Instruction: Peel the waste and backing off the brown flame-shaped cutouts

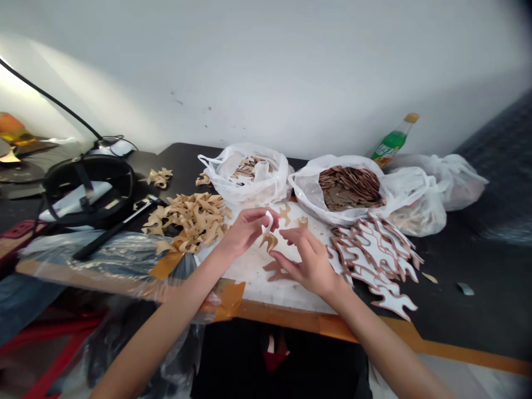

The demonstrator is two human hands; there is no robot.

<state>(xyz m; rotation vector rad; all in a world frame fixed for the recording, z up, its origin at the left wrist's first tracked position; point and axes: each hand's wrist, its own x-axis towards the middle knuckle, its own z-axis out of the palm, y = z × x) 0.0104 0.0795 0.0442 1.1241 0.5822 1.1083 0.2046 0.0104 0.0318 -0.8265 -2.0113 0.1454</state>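
My left hand [247,230] pinches a small curvy cut-out piece [269,241], white at its upper end and tan at its lower end, above the white work surface. Beside it, my right hand [311,261] has thumb and index finger spread apart; its thumb tip is close to the piece's lower end, and I cannot tell whether they touch. Below my right hand lies a brown wavy-edged cut-out [276,271]. A heap of curled tan pieces [193,219] is left of my hands. To the right, white cut-outs with brown edges [374,249] lie in overlapping rows.
Behind my hands stand an open plastic bag of tan pieces [249,191] and another holding stacked brown pieces [310,194]. A green bottle [389,145], tied bags [421,219], a black-handled tool [112,235] and a black open case [120,199] surround the work area.
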